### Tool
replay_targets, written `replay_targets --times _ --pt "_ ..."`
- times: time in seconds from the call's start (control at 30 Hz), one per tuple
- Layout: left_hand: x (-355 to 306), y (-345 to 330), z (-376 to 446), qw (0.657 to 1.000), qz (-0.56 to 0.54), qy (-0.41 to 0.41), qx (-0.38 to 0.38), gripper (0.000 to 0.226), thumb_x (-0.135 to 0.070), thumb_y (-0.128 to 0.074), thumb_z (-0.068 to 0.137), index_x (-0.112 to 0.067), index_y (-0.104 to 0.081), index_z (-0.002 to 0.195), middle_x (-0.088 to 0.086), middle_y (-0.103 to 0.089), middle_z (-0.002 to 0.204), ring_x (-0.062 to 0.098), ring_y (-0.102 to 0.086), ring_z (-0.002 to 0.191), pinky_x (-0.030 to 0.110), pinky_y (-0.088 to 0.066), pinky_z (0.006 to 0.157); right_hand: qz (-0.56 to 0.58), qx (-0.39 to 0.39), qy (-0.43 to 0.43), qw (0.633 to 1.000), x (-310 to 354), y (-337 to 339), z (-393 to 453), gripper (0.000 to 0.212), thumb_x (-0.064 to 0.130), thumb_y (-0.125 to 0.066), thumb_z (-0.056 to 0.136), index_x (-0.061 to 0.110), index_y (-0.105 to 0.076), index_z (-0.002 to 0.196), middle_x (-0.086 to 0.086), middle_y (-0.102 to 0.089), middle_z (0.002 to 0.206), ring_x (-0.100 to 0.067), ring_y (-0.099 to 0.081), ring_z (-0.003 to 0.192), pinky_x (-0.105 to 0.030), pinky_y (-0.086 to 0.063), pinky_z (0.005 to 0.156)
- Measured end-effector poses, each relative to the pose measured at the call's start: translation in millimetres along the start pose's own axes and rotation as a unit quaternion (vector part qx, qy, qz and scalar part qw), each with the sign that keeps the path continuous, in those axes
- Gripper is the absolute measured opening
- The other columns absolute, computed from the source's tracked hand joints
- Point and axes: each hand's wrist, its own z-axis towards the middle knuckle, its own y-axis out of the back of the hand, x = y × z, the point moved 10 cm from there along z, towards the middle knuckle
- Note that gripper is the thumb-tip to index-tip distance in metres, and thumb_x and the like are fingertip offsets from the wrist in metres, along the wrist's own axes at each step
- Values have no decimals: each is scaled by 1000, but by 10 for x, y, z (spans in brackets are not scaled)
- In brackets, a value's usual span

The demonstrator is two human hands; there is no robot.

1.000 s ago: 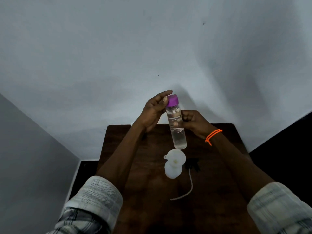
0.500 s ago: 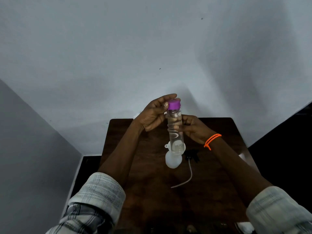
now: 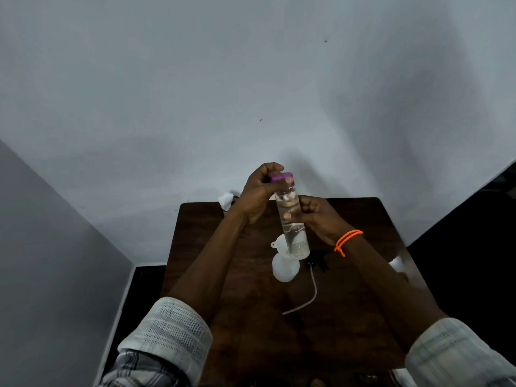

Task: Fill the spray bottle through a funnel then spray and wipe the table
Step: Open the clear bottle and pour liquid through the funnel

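I hold a clear water bottle (image 3: 293,227) upright above the dark wooden table (image 3: 251,317). My right hand (image 3: 318,216) grips its body at mid-height. My left hand (image 3: 259,191) curls its fingers round the purple cap (image 3: 282,176) at the top. Below the bottle a white spray bottle (image 3: 284,268) stands on the table with a white funnel (image 3: 279,245) in its neck. The black spray head (image 3: 318,263) with its thin white tube (image 3: 307,300) lies on the table just to the right.
A white crumpled cloth (image 3: 226,199) lies at the table's far left corner, against the wall. Another white object (image 3: 398,265) sits at the right table edge. The wall rises close behind the table; dark floor lies on both sides.
The water bottle has come closer and lower, now over the funnel. My left hand has gone from touching the cap with its fingertips to curling round it.
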Motion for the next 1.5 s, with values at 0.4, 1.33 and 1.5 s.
replay_targets --times 0.4,1.33,1.5 --pt "10 -34 24 1000 -3 -9 9 54 2 -69 78 -15 -64 129 10 -67 117 24 -63 111 38 -53 94 -1 -15 9 1000 1 76 -27 40 -4 -80 76 2 -72 114 -23 -74 108 -31 -72 100 -40 -58 89" --pt "43 -130 88 993 110 -25 -41 51 -15 -84 77 -15 -68 126 5 -70 113 13 -67 102 26 -54 87 -38 -56 9 998 20 355 -109 42 -1 -84 70 6 -73 110 -20 -75 103 -36 -72 100 -37 -60 85" --pt "104 -233 111 994 110 -28 10 54 12 -71 80 -6 -63 130 9 -69 128 24 -65 120 38 -54 100 -17 -70 4 997 -27 425 -109 45 -6 -83 68 4 -73 110 -20 -76 104 -37 -72 102 -45 -58 91"
